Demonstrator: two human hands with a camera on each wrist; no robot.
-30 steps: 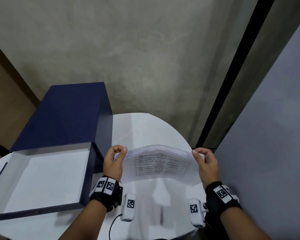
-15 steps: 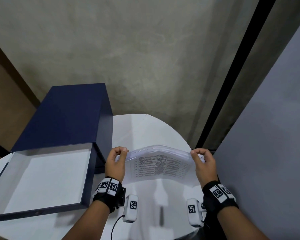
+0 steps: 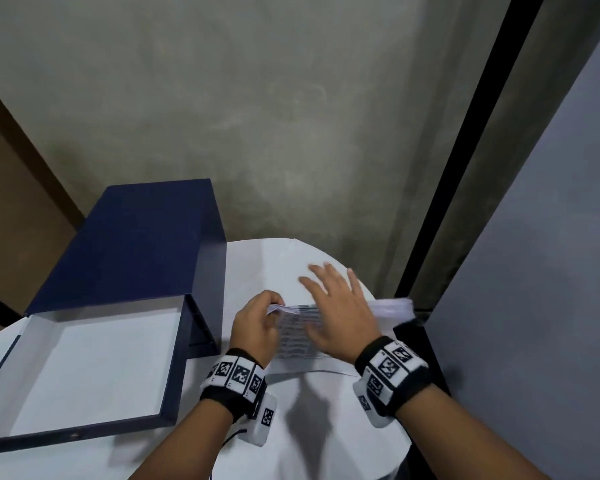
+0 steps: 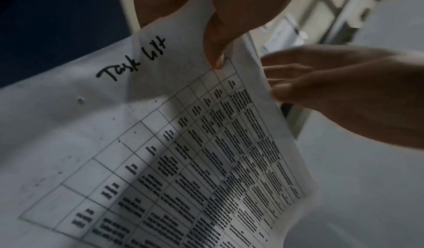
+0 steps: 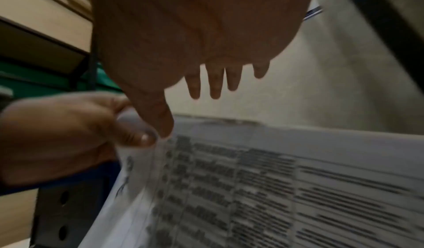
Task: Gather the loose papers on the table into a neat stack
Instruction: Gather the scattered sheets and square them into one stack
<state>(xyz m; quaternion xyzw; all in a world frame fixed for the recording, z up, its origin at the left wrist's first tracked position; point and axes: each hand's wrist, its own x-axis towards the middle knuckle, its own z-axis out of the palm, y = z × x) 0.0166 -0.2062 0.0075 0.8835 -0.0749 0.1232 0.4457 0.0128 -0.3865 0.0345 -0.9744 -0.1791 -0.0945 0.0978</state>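
A stack of white papers [image 3: 392, 306] with a printed table on the top sheet [image 4: 206, 161] stands tilted on its lower edge on the round white table [image 3: 278, 258]. My left hand [image 3: 267, 313] pinches the stack's upper left corner between thumb and fingers. Handwriting reads "Task list" just below the thumb [image 4: 215, 43]. My right hand [image 3: 333, 299] is spread flat over the middle of the stack's top edge, fingers [image 5: 215, 85] straight and holding nothing. Its thumb tip lies close to the left hand [image 5: 57, 134]; whether it touches the paper I cannot tell.
An open navy box [image 3: 129, 251] stands at the table's left, its white-lined half [image 3: 94, 368] lying flat toward me. A grey partition [image 3: 534, 271] rises close on the right, next to a black post. Concrete floor lies beyond the table's far edge.
My right hand let go of the stack's right edge and swung left over its top with fingers spread. The left hand kept its pinch; the bowed stack has straightened.
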